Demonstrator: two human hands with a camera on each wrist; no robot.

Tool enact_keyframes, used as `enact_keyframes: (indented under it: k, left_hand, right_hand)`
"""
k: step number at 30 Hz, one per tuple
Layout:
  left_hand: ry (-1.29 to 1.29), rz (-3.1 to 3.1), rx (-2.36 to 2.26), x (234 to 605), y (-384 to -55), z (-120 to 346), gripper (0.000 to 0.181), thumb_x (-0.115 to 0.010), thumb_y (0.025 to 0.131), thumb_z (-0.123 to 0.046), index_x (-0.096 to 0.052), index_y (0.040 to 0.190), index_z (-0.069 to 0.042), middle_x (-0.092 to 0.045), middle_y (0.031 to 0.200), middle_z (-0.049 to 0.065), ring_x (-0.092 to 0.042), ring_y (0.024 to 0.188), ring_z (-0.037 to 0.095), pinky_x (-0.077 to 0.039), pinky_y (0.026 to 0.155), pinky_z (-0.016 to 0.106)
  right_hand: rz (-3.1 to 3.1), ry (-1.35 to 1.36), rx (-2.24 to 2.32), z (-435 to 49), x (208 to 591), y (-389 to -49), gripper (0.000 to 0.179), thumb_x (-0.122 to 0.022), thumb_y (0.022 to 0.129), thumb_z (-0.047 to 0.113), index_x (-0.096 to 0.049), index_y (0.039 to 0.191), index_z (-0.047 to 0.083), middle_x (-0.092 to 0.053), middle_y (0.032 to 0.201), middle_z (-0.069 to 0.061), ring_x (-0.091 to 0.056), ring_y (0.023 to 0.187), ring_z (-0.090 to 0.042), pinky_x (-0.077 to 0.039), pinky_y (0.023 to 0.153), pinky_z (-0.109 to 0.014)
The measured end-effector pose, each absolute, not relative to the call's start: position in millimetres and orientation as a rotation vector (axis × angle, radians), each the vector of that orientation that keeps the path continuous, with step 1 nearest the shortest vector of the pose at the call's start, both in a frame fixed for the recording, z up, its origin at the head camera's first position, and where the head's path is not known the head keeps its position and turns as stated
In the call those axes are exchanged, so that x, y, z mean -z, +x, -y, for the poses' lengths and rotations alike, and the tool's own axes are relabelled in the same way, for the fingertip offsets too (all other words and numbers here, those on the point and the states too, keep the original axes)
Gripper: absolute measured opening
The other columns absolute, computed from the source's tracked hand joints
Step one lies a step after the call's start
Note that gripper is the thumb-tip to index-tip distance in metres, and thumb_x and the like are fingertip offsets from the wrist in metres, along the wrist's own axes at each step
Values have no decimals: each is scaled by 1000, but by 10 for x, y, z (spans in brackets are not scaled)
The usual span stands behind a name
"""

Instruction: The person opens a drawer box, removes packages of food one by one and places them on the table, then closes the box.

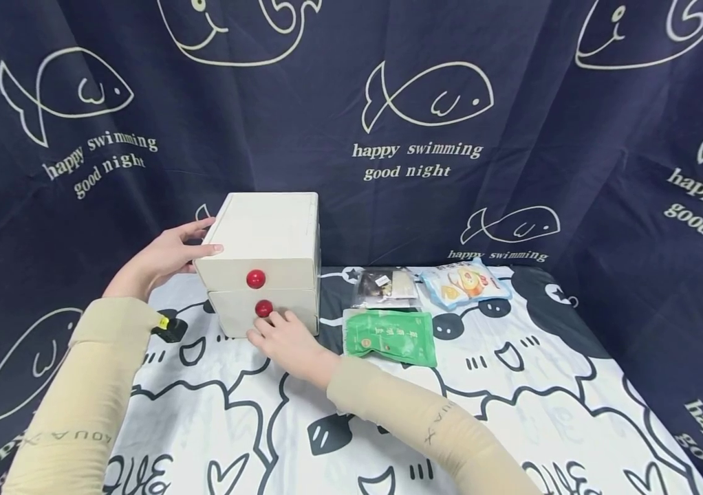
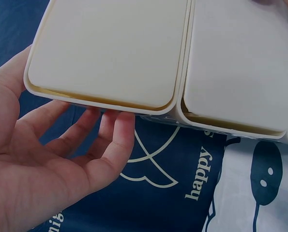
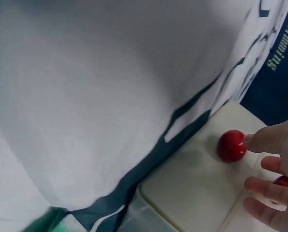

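Note:
A white two-drawer box (image 1: pixel 271 223) with a round red knob on each drawer front stands at the back left of the table. My left hand (image 1: pixel 168 251) rests against its left side, thumb at the top edge; in the left wrist view the loosely bent fingertips touch the side of the upper drawer unit (image 2: pixel 110 53). My right hand (image 1: pixel 292 344) is at the lower drawer front. In the right wrist view its thumb touches the lower red knob (image 3: pixel 232 146), while the spread fingers lie near the upper red knob (image 3: pixel 284 182). Both drawers look pushed in.
Right of the box lie a green packet (image 1: pixel 388 337), a clear bag with dark contents (image 1: pixel 386 287) and a blue-and-white snack packet (image 1: pixel 468 283). A small black object with a yellow label (image 1: pixel 170 328) is by the left sleeve. A dark curtain (image 1: pixel 327 137) hangs behind.

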State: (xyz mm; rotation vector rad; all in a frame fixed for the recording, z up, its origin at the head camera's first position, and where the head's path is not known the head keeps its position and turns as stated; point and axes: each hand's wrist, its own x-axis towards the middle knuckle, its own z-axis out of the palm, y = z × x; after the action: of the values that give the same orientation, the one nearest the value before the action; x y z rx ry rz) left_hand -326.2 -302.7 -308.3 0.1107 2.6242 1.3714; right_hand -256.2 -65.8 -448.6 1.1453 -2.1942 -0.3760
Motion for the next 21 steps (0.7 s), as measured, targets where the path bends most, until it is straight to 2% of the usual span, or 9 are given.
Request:
enact_keyframes:
  k: [8, 16, 21]
  left_hand:
    - [111, -2626, -1368, 3085, -3268, 3038, 97, -71, 78, -52, -18, 152, -21, -17, 153, 20, -41, 125, 35, -46, 96, 45]
    - [107, -2612, -1379, 3091, -3277, 3040, 96, -72, 78, -50, -18, 152, -21, -18, 153, 19, -42, 124, 34, -46, 95, 44]
    - [107, -2619, -1374, 3092, -3284, 3040, 96, -72, 78, -50, -18, 152, -21, -18, 153, 20, -43, 123, 34, -48, 93, 41]
  right_hand:
    - [2239, 1158, 415, 707, 4578, -2651, 23, -54, 93, 16, -57, 115, 24, -58, 117, 6, -56, 96, -16, -47, 76, -29]
    - [2196, 1162, 460, 781, 4623, -2713, 20, -55, 93, 16, -60, 110, 24, -58, 114, 5, -57, 87, -12, -49, 60, -22]
    - [2186, 1159, 477, 813, 4629, -2732, 17, -55, 92, 16, -63, 105, 23, -58, 110, 6, -58, 86, -10, -48, 58, -21]
